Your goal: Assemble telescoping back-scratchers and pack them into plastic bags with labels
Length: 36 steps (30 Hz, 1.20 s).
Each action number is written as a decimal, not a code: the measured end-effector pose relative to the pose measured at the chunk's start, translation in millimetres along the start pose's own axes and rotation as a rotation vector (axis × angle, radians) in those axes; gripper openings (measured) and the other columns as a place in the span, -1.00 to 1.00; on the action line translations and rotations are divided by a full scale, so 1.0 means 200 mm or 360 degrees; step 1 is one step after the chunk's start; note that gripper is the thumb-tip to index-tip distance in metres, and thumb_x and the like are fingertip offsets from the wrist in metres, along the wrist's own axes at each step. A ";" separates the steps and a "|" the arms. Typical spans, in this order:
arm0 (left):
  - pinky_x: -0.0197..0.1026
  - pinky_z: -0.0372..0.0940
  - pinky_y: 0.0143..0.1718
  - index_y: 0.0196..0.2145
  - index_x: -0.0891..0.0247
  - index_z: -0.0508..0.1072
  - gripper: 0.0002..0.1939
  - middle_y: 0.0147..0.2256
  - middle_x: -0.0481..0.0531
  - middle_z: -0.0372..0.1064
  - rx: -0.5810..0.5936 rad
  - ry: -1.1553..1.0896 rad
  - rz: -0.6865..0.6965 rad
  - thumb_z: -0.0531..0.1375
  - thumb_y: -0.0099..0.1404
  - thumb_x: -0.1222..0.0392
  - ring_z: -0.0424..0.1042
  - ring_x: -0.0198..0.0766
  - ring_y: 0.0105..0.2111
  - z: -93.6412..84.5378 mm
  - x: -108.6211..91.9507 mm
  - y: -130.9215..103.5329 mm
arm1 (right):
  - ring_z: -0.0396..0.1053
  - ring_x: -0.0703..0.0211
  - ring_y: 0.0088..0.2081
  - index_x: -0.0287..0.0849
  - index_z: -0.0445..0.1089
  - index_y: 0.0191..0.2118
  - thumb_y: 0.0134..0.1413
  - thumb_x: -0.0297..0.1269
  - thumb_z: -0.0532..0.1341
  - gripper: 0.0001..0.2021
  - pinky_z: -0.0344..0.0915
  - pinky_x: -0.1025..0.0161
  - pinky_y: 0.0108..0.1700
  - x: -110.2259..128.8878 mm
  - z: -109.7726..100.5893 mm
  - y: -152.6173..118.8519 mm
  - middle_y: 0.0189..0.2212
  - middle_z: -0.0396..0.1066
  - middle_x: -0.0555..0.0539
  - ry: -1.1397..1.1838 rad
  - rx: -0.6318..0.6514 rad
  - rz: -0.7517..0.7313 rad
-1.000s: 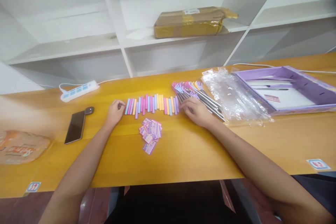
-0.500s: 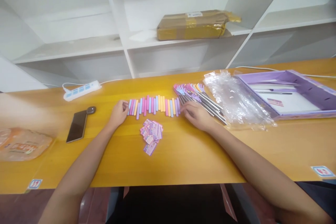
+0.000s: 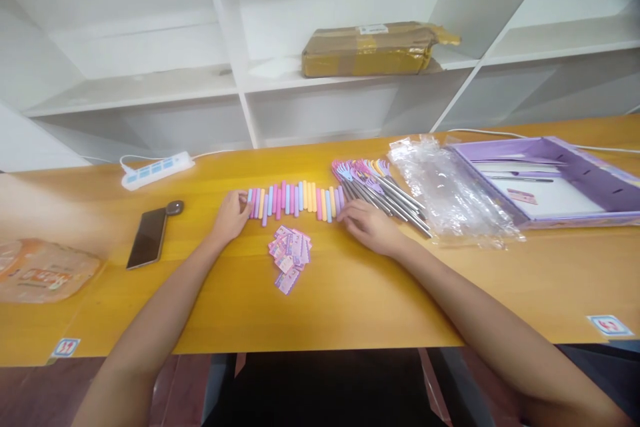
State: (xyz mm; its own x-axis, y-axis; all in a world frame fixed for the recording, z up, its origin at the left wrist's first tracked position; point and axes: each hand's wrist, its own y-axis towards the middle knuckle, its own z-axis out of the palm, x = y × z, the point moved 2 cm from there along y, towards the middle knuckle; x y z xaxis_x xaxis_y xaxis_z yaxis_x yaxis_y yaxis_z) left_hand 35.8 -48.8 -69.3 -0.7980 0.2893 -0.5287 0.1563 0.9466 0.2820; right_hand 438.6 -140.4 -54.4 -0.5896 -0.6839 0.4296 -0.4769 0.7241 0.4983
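There are one stick row point(image 3: 296, 201), one card pile point(image 3: 291, 252), two table stickers point(image 3: 610, 325).

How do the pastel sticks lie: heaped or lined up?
Lined up: the pastel sticks form one row between left hand and right hand.

No legible text, blurred bag lettering point(image 3: 44, 277), blurred table stickers point(image 3: 609, 325)

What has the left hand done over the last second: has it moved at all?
Yes. Judged against the phone lying on the table, the left hand has moved slightly rightward, away from it.
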 end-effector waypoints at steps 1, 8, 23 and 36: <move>0.20 0.32 0.24 0.10 0.20 0.41 -0.63 0.07 0.28 0.45 0.0002 0.0009 0.0015 0.21 0.47 -0.05 0.46 0.14 0.10 0.00 -0.01 -0.01 | 0.55 -0.05 -0.05 -0.04 0.53 -0.12 0.40 -0.41 0.14 -0.78 0.51 -0.05 0.04 0.00 0.00 0.00 -0.13 0.58 -0.15 0.0001 0.0000 0.0009; 0.36 0.07 0.46 0.49 0.13 0.14 0.03 0.45 0.39 0.08 0.0241 0.0197 0.0204 0.37 0.28 -0.40 0.11 0.39 0.46 0.04 -0.09 -0.07 | 0.60 0.09 -0.17 -0.04 0.55 -0.11 0.43 -0.38 0.12 -0.77 0.52 0.11 -0.07 0.03 0.02 -0.02 -0.16 0.63 -0.07 0.0262 0.0328 -0.0003; 0.37 -0.01 0.53 0.56 0.17 0.00 0.03 0.58 0.43 -0.16 0.0374 0.0286 0.0196 0.25 0.41 -0.42 -0.10 0.35 0.59 0.06 -0.08 -0.06 | 0.50 0.00 -0.22 -0.20 0.46 -0.14 0.51 -0.14 0.14 -0.74 0.34 0.16 -0.21 0.00 0.03 -0.02 -0.18 0.50 -0.23 -0.0631 -0.0002 0.0393; 0.32 0.00 0.54 0.56 0.21 0.03 -0.04 0.58 0.42 -0.11 0.0323 0.0320 0.0218 0.15 0.48 -0.42 -0.10 0.31 0.59 0.10 -0.07 -0.04 | 0.36 -0.32 0.00 -0.45 0.40 0.25 0.51 0.26 0.04 -0.26 0.26 -0.07 0.02 0.02 0.19 0.02 -0.09 0.52 -0.43 -0.1079 0.0125 0.0462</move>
State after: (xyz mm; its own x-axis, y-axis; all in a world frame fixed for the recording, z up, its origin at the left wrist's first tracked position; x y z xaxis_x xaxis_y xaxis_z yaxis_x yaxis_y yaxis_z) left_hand 57.9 -57.9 -80.3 -0.8573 0.4013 -0.3225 0.3670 0.9157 0.1637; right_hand 410.3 -137.1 -80.0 -0.9601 -0.2773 -0.0364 -0.2707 0.8890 0.3692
